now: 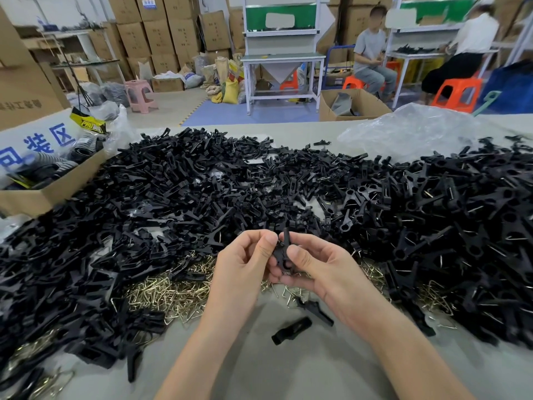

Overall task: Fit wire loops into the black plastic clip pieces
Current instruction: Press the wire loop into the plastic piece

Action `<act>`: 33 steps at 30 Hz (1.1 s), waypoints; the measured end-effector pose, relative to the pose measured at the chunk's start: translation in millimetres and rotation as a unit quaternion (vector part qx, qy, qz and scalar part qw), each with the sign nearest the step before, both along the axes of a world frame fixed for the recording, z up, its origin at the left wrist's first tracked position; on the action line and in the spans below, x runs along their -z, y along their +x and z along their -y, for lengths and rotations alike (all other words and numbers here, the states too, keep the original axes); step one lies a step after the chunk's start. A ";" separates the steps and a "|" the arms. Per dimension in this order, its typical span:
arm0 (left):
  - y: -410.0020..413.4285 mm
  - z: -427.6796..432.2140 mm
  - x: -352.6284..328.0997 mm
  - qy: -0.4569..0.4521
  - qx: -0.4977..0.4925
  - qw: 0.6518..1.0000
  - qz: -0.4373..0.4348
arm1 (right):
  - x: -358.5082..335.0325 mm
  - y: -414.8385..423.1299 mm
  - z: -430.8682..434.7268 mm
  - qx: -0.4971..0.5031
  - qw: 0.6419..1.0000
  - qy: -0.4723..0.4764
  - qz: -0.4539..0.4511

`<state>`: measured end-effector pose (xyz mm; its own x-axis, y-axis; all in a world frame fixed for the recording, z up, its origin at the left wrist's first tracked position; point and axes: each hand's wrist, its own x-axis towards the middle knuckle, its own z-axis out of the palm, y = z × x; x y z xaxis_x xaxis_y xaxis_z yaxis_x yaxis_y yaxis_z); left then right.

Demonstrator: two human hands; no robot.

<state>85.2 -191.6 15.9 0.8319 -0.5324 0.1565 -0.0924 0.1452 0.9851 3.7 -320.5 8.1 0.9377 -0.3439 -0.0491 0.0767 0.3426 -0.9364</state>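
Both my hands meet just above the table's middle, pinching one black plastic clip piece [283, 252] between them. My left hand [245, 264] grips its left side with thumb and fingers. My right hand [314, 264] holds its lower right part, thumb pressed on it. The clip's narrow end points up. Whether a wire loop sits in it is hidden by my fingers. A heap of brass-coloured wire loops [170, 295] lies under and left of my hands. A huge pile of black clip pieces [202, 192] covers the table beyond.
A loose black clip part [291, 330] and another [315, 310] lie on the grey table [259, 370] below my hands. A cardboard box [43, 192] stands at the left, a clear plastic bag [409, 131] at the back right. Two people sit at far benches.
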 end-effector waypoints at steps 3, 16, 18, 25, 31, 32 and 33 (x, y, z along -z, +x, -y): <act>-1.5 -0.2 -0.3 0.018 0.001 1.000 0.023 | -1.0 -3.4 2.1 -0.045 0.999 -0.026 -0.005; 23.0 -43.1 1.1 0.344 -0.247 0.853 0.305 | 11.1 1.2 13.6 0.053 0.998 -0.008 0.013; 24.8 -53.9 6.5 0.469 -0.245 0.789 0.313 | 12.2 0.5 12.9 0.059 0.997 -0.041 0.008; 13.6 -49.5 11.4 0.576 -0.064 0.750 0.320 | 10.6 -0.5 14.5 0.080 0.992 -0.101 0.006; 8.5 -39.7 13.0 0.488 -0.010 0.799 0.350 | 10.6 -0.3 13.5 0.079 0.991 -0.112 0.003; 9.7 -41.1 13.0 0.477 -0.022 0.811 0.339 | 10.7 -0.6 14.0 0.080 0.990 -0.115 0.001; 11.3 -43.2 13.5 0.484 -0.038 0.807 0.336 | 10.9 -0.9 14.7 0.081 0.990 -0.119 0.000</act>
